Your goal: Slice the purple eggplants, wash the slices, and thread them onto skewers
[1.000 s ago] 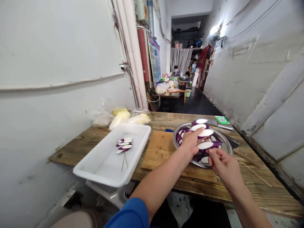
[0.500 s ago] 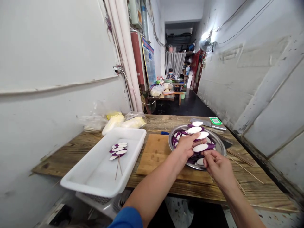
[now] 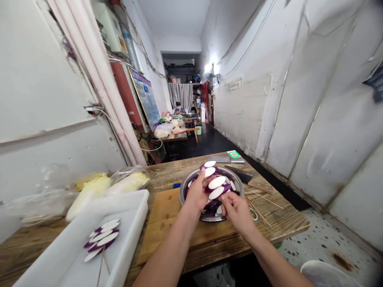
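A row of purple-skinned eggplant slices (image 3: pixel 216 182) with white oval faces is held up over a metal bowl (image 3: pixel 182 193). My left hand (image 3: pixel 196 192) is closed around the upper slices from the left, thumb on top. At the lower end my right hand (image 3: pixel 237 209) pinches with thumb and fingertips, beside the lowest slice, where the skewer end would be; the stick itself is hidden by the fingers. More cut eggplant (image 3: pixel 213 209) fills the bowl beneath. To the left, finished-looking skewered eggplant slices (image 3: pixel 103 238) lie in a white plastic tray (image 3: pixel 140 211).
A wooden cutting board (image 3: pixel 160 217) lies partly under the bowl. Right of it are loose skewers (image 3: pixel 259 213), a cleaver (image 3: pixel 241 174), a knife (image 3: pixel 223 160) and a green-edged code card (image 3: pixel 233 154). Plastic bags (image 3: pixel 128 181) sit behind the tray. A person (image 3: pixel 178 108) sits far back.
The view has swung to the right, so the bowl and tray appear farther left. Between my hands, the lower slices now sit closer together. Both hands keep their hold.
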The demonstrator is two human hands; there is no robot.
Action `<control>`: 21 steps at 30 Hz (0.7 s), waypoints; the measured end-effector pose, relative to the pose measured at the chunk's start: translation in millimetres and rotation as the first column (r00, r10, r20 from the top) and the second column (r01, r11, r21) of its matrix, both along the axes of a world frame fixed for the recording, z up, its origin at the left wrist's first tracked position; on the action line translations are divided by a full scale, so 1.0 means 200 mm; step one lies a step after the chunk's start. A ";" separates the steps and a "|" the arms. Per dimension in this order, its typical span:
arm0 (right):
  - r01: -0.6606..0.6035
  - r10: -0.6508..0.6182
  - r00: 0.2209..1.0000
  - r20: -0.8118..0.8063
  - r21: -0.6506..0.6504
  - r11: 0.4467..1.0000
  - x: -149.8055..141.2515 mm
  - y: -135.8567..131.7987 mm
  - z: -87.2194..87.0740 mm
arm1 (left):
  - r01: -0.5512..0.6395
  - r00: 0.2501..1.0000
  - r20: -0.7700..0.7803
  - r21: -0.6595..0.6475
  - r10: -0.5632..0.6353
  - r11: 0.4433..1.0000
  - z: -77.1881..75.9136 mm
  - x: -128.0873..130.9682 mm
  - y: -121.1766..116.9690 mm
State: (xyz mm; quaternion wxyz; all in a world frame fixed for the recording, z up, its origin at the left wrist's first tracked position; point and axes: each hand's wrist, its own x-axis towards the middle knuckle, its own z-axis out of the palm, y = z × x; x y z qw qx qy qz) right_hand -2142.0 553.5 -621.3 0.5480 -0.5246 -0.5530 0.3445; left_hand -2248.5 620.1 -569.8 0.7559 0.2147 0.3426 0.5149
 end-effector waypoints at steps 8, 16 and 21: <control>-0.071 0.071 0.997 0.007 -0.017 0.997 0.01 -0.01 0.02 | -0.082 0.995 -0.048 0.020 0.082 0.996 -0.01 -0.02 0.08; -0.061 0.061 0.998 0.001 -0.008 0.998 0.01 -0.01 0.01 | -0.067 0.995 -0.079 -0.001 0.066 0.998 -0.02 -0.01 0.07; -0.043 0.043 0.999 -0.003 -0.004 0.999 0.01 0.00 0.01 | -0.006 0.996 -0.089 0.043 0.010 0.999 -0.01 0.01 0.04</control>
